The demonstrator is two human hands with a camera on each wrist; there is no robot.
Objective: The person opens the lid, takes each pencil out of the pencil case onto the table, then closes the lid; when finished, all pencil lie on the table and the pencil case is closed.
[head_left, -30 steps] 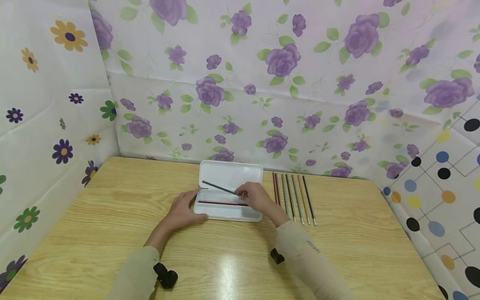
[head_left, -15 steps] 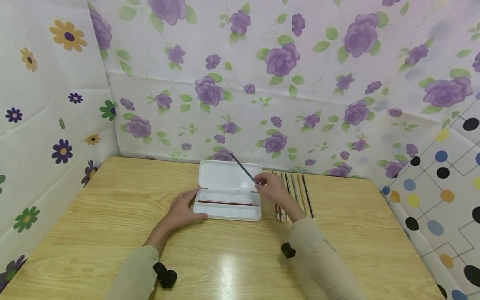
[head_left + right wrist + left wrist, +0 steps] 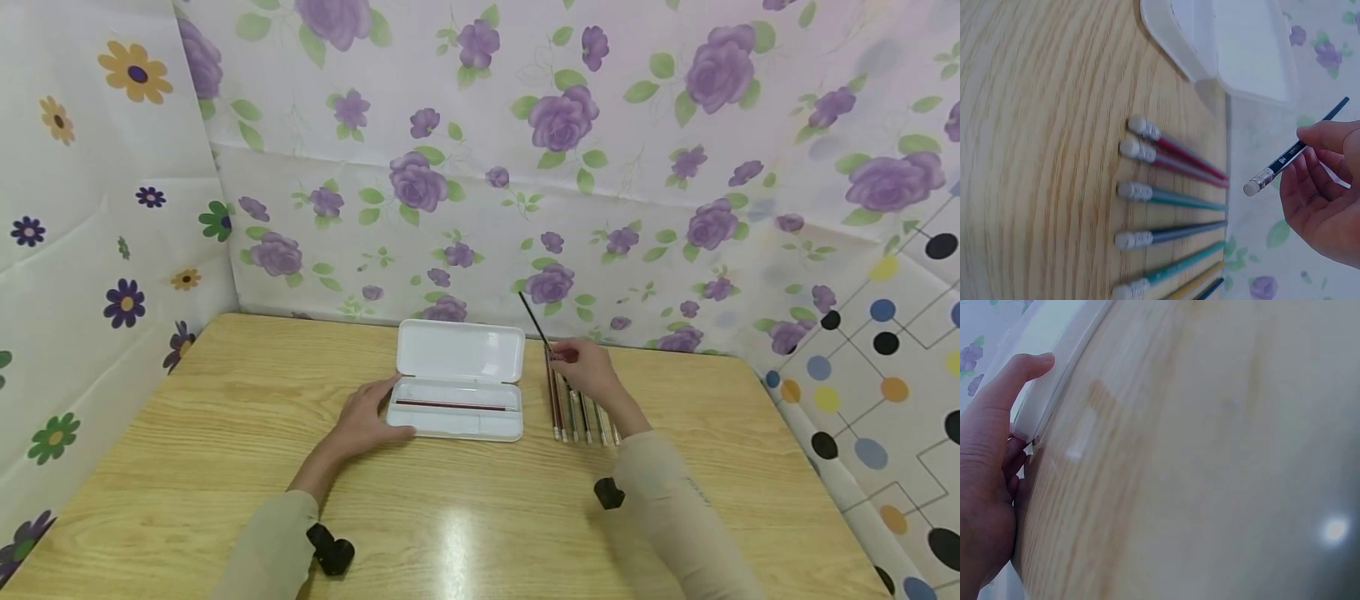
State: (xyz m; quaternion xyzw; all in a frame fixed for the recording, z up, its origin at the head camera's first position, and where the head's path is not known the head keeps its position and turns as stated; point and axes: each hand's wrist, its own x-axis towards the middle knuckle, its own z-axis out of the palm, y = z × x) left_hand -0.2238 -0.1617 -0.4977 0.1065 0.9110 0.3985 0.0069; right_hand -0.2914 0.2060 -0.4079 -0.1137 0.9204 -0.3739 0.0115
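Left hand [image 3: 365,421]: grips open case [image 3: 459,350], left end
Right hand [image 3: 591,372]: pinches dark pencil [image 3: 1289,153] near pencil row [image 3: 1175,232]
Red pencil [image 3: 450,405]: inside case
Pencil row: on desk [image 3: 397,517]

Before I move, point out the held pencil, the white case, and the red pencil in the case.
Held pencil [image 3: 1286,157], right wrist view: dark barrel.
White case [image 3: 453,348], head view: inside of open lid.
Red pencil [image 3: 456,406] in white case, head view: middle of barrel.

Right of the right hand [image 3: 588,369], open tabletop [image 3: 697,433] leaves room to pass. Pencils [image 3: 1185,200] obstruct below, the white case [image 3: 459,352] left, the flowered cloth [image 3: 645,258] ahead.
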